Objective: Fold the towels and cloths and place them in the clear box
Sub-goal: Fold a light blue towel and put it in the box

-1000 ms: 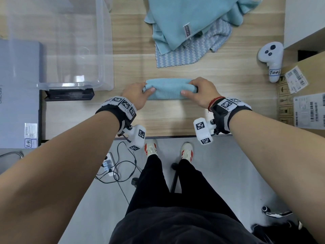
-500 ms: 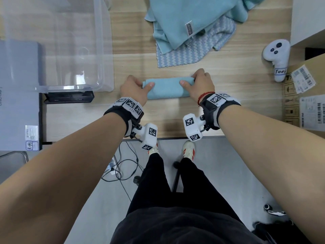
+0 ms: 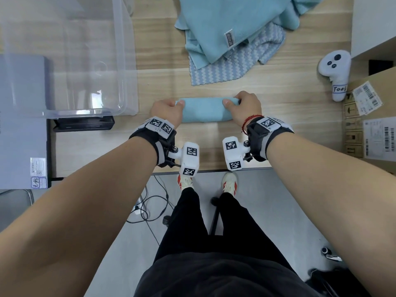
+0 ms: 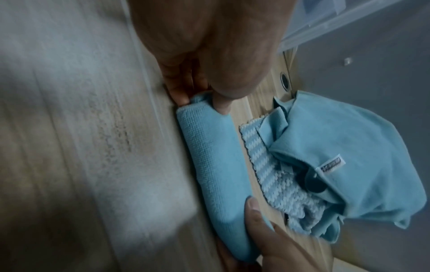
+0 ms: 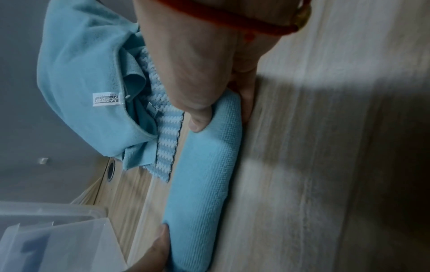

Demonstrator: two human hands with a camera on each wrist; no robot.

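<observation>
A light blue cloth [image 3: 205, 109] lies folded into a narrow band on the wooden table [image 3: 289, 133]. My left hand [image 3: 166, 109] pinches its left end, thumb on top and fingers underneath. My right hand [image 3: 243, 106] pinches the right end the same way. The wrist views show the folded light blue cloth [image 4: 216, 162] [image 5: 204, 176] with a thumb pressed on each end. The clear box [image 3: 126, 61] stands at the left, with nothing visible inside. Behind the folded cloth a loose blue towel [image 3: 231, 24] lies heaped on a blue-and-white zigzag cloth [image 3: 231, 67].
A white controller [image 3: 335, 71] rests at the right beside a cardboard box [image 3: 372, 116]. A grey laptop [image 3: 21, 116] sits under the clear box's left side, and a black device [image 3: 83, 124] lies at the box's front. The table's front edge is near my wrists.
Both hands have drawn slightly closer together on the cloth's ends. The folded cloth stays on the table in about the same place.
</observation>
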